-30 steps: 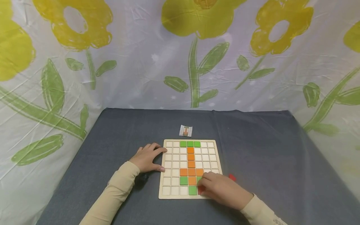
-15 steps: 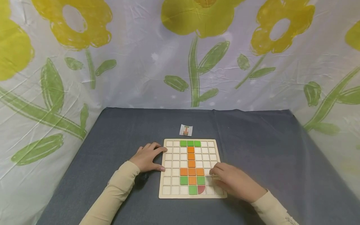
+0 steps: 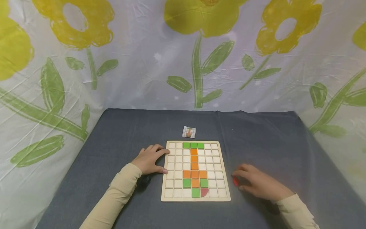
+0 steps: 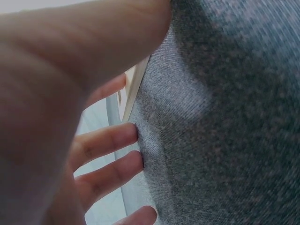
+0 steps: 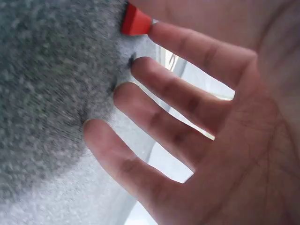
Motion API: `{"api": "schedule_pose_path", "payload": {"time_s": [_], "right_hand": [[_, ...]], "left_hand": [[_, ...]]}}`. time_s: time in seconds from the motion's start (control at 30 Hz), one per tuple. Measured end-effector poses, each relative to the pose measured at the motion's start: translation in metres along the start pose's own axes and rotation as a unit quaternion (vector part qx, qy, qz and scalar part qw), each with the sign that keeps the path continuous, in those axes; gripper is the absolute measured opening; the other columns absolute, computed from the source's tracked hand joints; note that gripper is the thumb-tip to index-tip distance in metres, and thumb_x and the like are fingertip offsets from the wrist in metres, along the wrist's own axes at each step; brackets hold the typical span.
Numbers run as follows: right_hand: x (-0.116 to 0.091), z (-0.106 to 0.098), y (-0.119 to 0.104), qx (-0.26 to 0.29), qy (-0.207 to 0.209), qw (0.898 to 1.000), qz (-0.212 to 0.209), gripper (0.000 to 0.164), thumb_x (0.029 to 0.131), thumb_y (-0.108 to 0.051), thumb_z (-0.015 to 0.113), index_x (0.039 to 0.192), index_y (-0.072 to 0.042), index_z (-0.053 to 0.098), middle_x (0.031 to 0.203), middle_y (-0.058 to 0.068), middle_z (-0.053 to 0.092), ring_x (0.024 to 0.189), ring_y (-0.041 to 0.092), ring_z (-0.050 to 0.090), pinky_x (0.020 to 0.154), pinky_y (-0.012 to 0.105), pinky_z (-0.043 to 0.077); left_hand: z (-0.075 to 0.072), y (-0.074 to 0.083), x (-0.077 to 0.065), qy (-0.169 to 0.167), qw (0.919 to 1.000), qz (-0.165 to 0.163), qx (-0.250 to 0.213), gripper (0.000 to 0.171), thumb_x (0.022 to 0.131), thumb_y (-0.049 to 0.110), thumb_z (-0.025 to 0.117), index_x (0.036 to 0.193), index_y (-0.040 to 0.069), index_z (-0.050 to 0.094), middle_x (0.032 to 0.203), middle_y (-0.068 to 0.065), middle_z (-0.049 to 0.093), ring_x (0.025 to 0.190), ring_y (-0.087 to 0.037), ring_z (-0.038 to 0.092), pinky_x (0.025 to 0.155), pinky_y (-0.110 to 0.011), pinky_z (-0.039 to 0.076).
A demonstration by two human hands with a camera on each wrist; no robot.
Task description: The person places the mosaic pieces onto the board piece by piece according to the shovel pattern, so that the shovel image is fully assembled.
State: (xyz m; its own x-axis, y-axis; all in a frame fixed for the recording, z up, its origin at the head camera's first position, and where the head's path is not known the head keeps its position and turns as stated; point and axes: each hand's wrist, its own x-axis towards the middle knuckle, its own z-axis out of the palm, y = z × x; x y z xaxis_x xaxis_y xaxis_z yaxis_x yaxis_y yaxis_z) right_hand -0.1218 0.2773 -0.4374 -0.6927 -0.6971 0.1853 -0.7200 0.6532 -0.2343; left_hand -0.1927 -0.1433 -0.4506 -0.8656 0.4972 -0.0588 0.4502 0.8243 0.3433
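Observation:
In the head view, a square wooden grid board (image 3: 215, 199) lies on the dark cloth. It bears orange tiles (image 3: 194, 166), green tiles (image 3: 195, 193) and one red quarter-round tile (image 3: 204, 192) in the front row. My left hand (image 3: 149, 161) rests spread at the board's left edge, thumb and index finger touching the frame. To the right of the board, my right hand (image 3: 258, 183) pinches a loose red tile (image 3: 235, 181) at the cloth between thumb and index finger. In the right wrist view the index fingertip meets this red tile (image 5: 137, 21); the thumb partly hides it.
A small printed card (image 3: 189, 132) with a grid pattern lies just behind the board. Dark cloth (image 3: 266, 136) covers the table. A flower-printed curtain (image 3: 137, 70) hangs around its back and sides.
My right hand has left the red quarter-round tile in the board's front row and moved right, off the board, to the loose red tile. The left hand stays in place.

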Motion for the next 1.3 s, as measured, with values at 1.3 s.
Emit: {"api": "schedule_pose_path", "payload": {"time_s": [1.3], "right_hand": [[0.065,0.002,-0.052,0.064,-0.020,0.998,-0.001,0.025,0.082,-0.004,0.074,0.103,-0.008,0.061,0.094,-0.003,0.056,0.087,0.012,0.053,0.077,0.022,0.049]], "left_hand": [[-0.002,0.002,-0.001,-0.005,1.0000,-0.007,-0.001,0.076,0.071,0.053,0.078,0.137,0.024,0.052,0.134,-0.007,0.049,0.124,-0.030,0.045,0.096,-0.053,0.036]]}}
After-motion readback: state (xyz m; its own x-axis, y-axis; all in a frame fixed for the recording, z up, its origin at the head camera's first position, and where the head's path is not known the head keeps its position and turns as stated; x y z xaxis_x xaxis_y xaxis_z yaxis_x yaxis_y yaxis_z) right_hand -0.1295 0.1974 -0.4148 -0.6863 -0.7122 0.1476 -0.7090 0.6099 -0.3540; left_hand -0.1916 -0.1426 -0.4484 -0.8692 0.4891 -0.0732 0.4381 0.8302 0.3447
